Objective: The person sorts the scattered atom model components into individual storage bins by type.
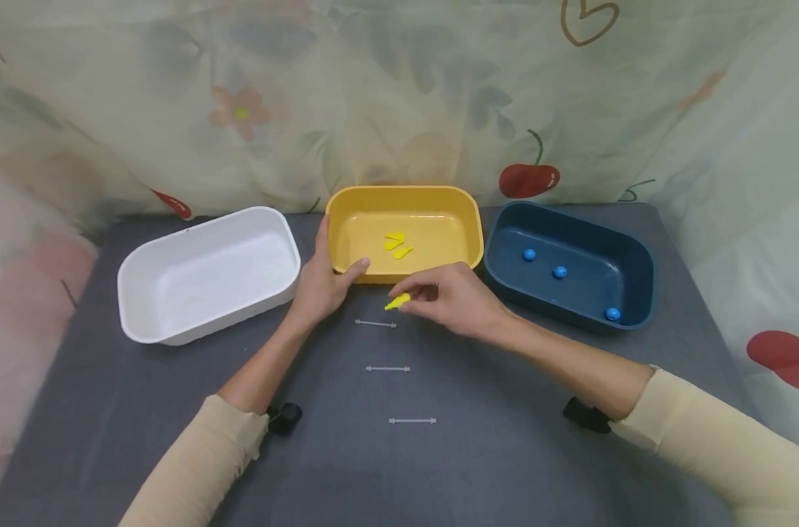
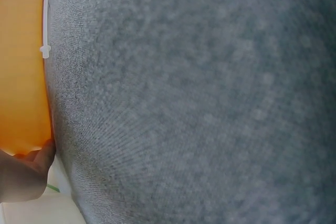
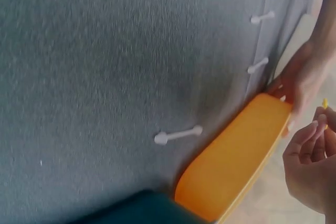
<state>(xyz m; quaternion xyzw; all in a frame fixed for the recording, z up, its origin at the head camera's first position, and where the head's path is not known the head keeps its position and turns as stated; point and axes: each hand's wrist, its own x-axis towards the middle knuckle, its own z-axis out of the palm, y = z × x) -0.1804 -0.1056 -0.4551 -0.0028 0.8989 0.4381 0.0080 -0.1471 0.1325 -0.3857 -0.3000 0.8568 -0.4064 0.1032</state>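
My left hand (image 1: 322, 287) holds the left front corner of a yellow plastic bin (image 1: 406, 192), its thumb over the front rim and its fingers along the left side. Inside the bin lie several small flat yellow pieces (image 1: 402, 252). Just in front of the bin, my right hand (image 1: 455, 296) pinches a small yellow plastic piece (image 1: 397, 301) with a narrow tip between thumb and fingers, above the table. In the right wrist view, that piece (image 3: 325, 103) is mostly hidden by the fingers. Three thin white rods (image 1: 388, 369) with knobbed ends lie in a column below the hands.
A white bin (image 1: 208, 328) stands at the left, angled. On the right, a dark blue bin (image 1: 571, 219) contains three blue beads (image 1: 560, 271). Grey cloth (image 1: 492, 468) covers the table, and a patterned curtain (image 1: 399, 95) hangs behind.
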